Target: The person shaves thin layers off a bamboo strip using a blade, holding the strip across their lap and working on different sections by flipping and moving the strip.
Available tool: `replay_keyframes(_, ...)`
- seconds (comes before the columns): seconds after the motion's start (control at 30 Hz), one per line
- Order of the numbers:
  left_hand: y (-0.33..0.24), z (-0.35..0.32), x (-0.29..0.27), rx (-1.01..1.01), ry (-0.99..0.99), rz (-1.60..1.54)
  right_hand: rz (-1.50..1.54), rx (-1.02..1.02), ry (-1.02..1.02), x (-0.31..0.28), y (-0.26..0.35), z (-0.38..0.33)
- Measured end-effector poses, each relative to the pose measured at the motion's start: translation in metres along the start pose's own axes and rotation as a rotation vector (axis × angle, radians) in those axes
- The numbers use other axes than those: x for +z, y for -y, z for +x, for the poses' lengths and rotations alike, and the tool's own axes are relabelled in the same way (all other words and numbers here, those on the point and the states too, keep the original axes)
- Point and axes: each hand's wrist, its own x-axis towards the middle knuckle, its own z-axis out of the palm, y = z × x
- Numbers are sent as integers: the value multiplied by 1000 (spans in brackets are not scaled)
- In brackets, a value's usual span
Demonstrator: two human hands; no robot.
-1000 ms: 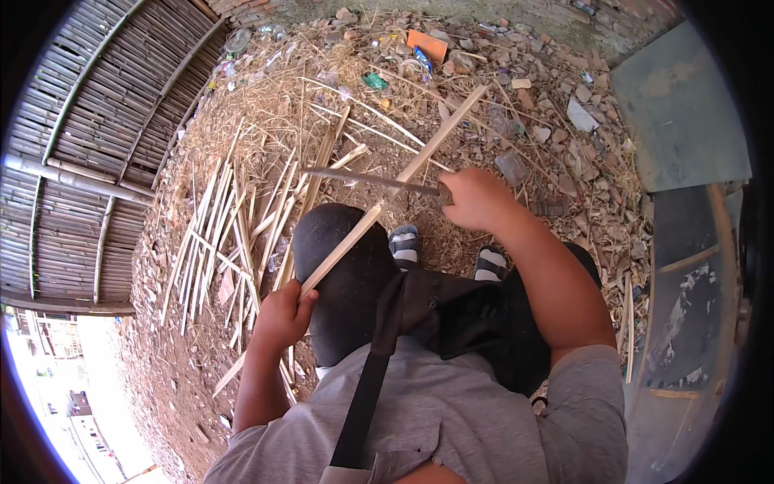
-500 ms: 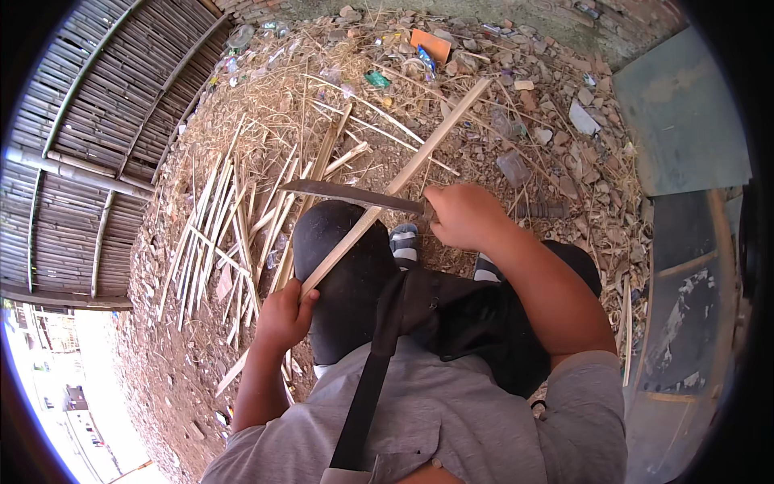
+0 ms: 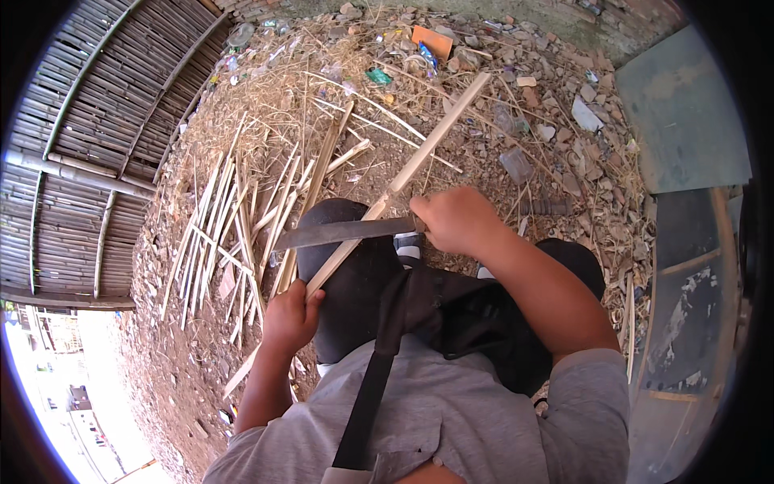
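Note:
My left hand (image 3: 291, 318) is closed around the lower part of a long, pale bamboo strip (image 3: 422, 153). The strip slants up and to the right across my left knee, its far end over the littered ground. My right hand (image 3: 459, 218) grips the handle of a machete (image 3: 343, 233). Its long dark blade points left and lies across the strip, a little beyond my left hand. The handle is mostly hidden inside my fist.
Many split bamboo strips (image 3: 211, 234) lie in a pile to my left. A bamboo-slat wall (image 3: 105, 153) stands at the far left. Rubble, straw and plastic litter (image 3: 516, 167) spread ahead. Grey-green panels (image 3: 685, 113) lean at the right; an orange piece (image 3: 431, 42) lies far off.
The machete blade has moved along the strip toward my left hand and turned so more of its flat side shows. My right hand has shifted slightly left; my left hand keeps its hold.

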Motion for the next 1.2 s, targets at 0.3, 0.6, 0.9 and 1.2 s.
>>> replay_keyframes(0.3, -5, 2, -6, 7, -9, 54, 81, 161, -134, -3, -34, 3)
replay_keyframes(0.6, -1, 6, 1, 49, -42, 7, 60, 103, 84, -11, -25, 7)
replay_keyframes(0.9, 6, 4, 2, 68, -23, 48, 0, -5, -73, -8, -12, -3)
replay_keyframes(1.2, 0, 0, 0, 74, -31, 90, 45, -29, 18, -6, -12, -1)
